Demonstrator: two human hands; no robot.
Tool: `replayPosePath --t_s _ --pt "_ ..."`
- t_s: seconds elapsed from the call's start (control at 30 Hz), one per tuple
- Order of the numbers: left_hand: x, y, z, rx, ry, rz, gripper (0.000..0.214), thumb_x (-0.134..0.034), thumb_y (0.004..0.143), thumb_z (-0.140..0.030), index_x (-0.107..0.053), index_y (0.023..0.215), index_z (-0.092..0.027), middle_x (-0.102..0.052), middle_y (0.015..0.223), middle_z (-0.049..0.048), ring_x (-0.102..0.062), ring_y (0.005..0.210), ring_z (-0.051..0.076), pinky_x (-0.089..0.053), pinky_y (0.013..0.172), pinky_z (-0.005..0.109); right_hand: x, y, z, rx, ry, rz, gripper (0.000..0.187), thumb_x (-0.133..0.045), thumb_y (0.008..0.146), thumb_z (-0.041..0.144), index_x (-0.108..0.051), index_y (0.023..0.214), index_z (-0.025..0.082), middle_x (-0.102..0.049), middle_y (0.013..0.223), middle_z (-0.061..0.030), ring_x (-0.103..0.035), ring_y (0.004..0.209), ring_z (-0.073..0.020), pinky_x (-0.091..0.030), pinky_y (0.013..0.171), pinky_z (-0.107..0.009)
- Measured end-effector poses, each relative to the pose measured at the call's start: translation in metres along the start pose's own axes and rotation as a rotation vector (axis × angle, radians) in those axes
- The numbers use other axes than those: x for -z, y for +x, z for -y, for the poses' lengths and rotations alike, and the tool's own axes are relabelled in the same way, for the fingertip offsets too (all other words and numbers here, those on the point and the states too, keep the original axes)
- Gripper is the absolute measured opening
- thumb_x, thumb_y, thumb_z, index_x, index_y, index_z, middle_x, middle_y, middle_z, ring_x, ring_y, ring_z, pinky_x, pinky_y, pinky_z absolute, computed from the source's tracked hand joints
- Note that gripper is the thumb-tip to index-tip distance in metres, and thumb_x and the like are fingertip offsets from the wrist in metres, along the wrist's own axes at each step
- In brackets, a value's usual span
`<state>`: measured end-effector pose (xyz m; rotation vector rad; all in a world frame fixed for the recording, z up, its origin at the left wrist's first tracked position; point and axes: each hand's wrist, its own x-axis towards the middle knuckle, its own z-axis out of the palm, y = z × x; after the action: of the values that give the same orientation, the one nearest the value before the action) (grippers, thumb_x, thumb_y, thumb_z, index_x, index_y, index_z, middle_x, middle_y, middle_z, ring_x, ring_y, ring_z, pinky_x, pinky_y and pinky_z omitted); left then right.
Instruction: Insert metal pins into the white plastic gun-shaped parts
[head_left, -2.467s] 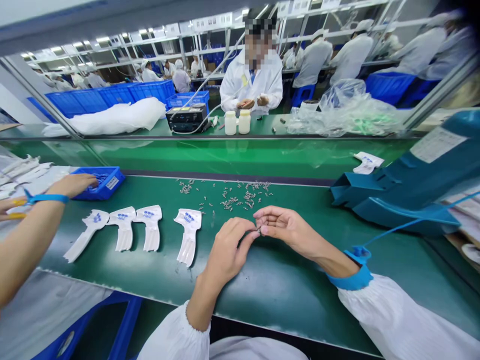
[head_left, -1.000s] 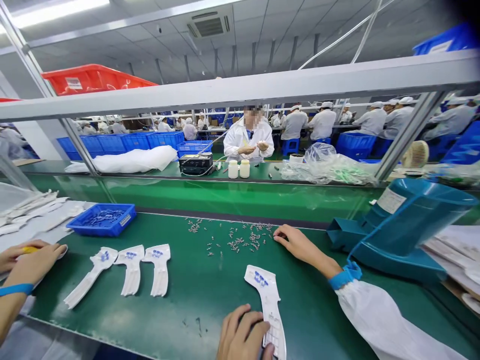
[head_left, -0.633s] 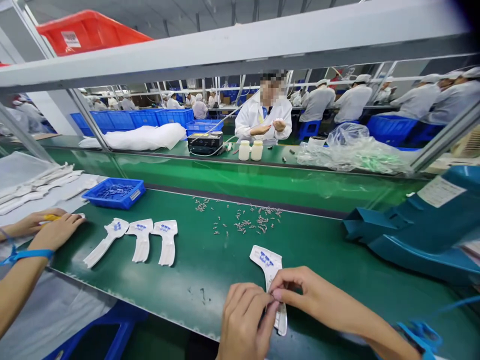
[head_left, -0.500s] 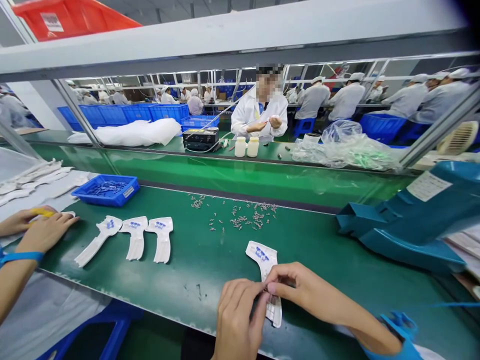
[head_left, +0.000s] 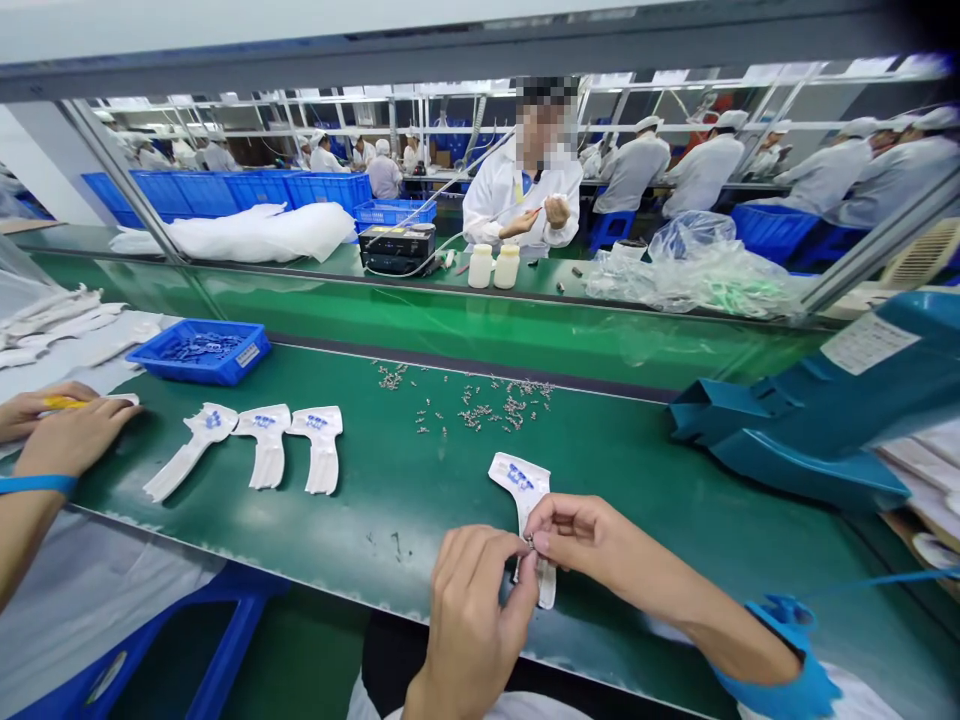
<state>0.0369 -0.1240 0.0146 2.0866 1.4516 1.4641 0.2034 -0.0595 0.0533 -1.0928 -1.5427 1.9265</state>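
My left hand and my right hand meet fingertip to fingertip over the green belt, pinching a tiny metal part between them. Both hands are closed in a pinch. Directly under them lies a white gun-shaped plastic shell with blue print, its handle partly hidden by my fingers. Several small metal parts are scattered on the belt farther out. My right wrist wears a blue strap with a cord.
Three more white shells lie in a row to the left. A blue tray sits beyond them. A co-worker's hands rest at the left edge. A teal machine stands at right. A person works across the far belt.
My left hand pulled one white shell from the row toward me. My right hand reached to the scattered parts, came back, and now both hands pinch a small part above the shell.
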Motion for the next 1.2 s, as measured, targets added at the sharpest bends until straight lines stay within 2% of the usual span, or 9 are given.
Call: replayPosePath --t_s 0.17,0.23,0.33,0.4,0.47,0.53,0.77,1.07,1.2 --pt "0.001 0.001 -0.001 -0.018 -0.023 0.034 0.017 -0.057 0.089 -0.007 -0.055 0.095 -0.022 -0.066 0.085 -0.0006 -0.06 0.078 0.014 -0.045 0.075 0.029 0.004 -0.004 0.007 0.0 -0.114 0.015 0.031 -0.072 0.083 0.047 -0.063 0.082 0.017 -0.06 0.076 0.0001 -0.052 0.071 -0.0137 -0.042 0.069 -0.027" --pt "0.002 0.002 0.001 -0.003 -0.01 0.084 0.016 -0.057 0.09 -0.01 -0.055 0.099 -0.022 -0.067 0.088 0.0005 -0.061 0.082 0.016 -0.047 0.077 0.031 0.009 -0.004 0.008 0.002 -0.168 0.007 0.029 -0.07 0.084 0.046 -0.063 0.082 0.018 -0.063 0.078 -0.0007 -0.055 0.073 -0.0149 -0.043 0.07 -0.027" --pt "0.002 0.007 0.006 0.061 0.064 0.272 0.026 -0.059 0.091 -0.019 -0.054 0.116 -0.022 -0.067 0.113 0.0066 -0.06 0.106 0.024 -0.05 0.089 0.039 0.02 -0.003 0.005 -0.022 -0.374 -0.109 0.024 -0.065 0.087 0.043 -0.066 0.086 0.02 -0.067 0.082 -0.0015 -0.057 0.076 -0.0165 -0.044 0.071 -0.028" --pt "0.0 0.01 0.011 0.085 0.138 0.416 0.036 -0.059 0.091 -0.025 -0.051 0.127 -0.022 -0.059 0.134 0.0087 -0.05 0.127 0.03 -0.047 0.1 0.047 0.025 -0.002 0.002 -0.052 -0.537 -0.175 0.022 -0.061 0.089 0.042 -0.067 0.087 0.021 -0.068 0.082 -0.0013 -0.058 0.074 -0.0167 -0.044 0.069 -0.028" --pt "-0.003 0.013 0.015 0.089 0.194 0.51 0.043 -0.058 0.092 -0.03 -0.049 0.133 -0.023 -0.05 0.147 0.0071 -0.04 0.138 0.033 -0.043 0.106 0.053 0.026 -0.001 -0.002 -0.078 -0.624 -0.177 0.022 -0.058 0.091 0.041 -0.068 0.087 0.021 -0.068 0.08 -0.001 -0.058 0.072 -0.0168 -0.043 0.066 -0.027" --pt "-0.006 0.013 0.017 0.102 0.218 0.555 0.047 -0.057 0.093 -0.035 -0.046 0.137 -0.022 -0.046 0.151 0.0062 -0.037 0.141 0.034 -0.042 0.108 0.054 0.024 0.001 -0.005 -0.096 -0.65 -0.155 0.023 -0.057 0.091 0.041 -0.068 0.085 0.021 -0.068 0.076 -0.0007 -0.059 0.07 -0.0166 -0.041 0.063 -0.026" --pt "-0.008 0.011 0.016 0.108 0.246 0.552 0.045 -0.053 0.095 -0.036 -0.048 0.137 -0.021 -0.046 0.152 0.0064 -0.039 0.139 0.033 -0.043 0.108 0.053 0.014 0.001 -0.006 -0.102 -0.696 -0.136 0.029 -0.053 0.093 0.045 -0.066 0.082 0.022 -0.066 0.071 -0.0005 -0.057 0.065 -0.0166 -0.038 0.058 -0.025" --pt "-0.008 0.01 0.015 0.066 0.259 0.509 0.044 -0.056 0.094 -0.035 -0.05 0.136 -0.021 -0.051 0.147 0.0093 -0.044 0.137 0.033 -0.045 0.105 0.051 0.006 -0.002 -0.002 -0.058 -0.806 -0.22 0.023 -0.053 0.092 0.041 -0.062 0.079 0.024 -0.064 0.069 -0.0011 -0.055 0.062 -0.0177 -0.035 0.057 -0.028" --pt "-0.008 0.01 0.015 0.074 0.26 0.505 0.044 -0.055 0.094 -0.035 -0.05 0.136 -0.022 -0.051 0.148 0.0083 -0.044 0.136 0.032 -0.045 0.105 0.051 0.007 -0.001 -0.004 -0.08 -0.837 -0.22 0.017 -0.054 0.092 0.039 -0.058 0.085 0.025 -0.066 0.074 0.0001 -0.057 0.066 -0.0179 -0.036 0.059 -0.028"
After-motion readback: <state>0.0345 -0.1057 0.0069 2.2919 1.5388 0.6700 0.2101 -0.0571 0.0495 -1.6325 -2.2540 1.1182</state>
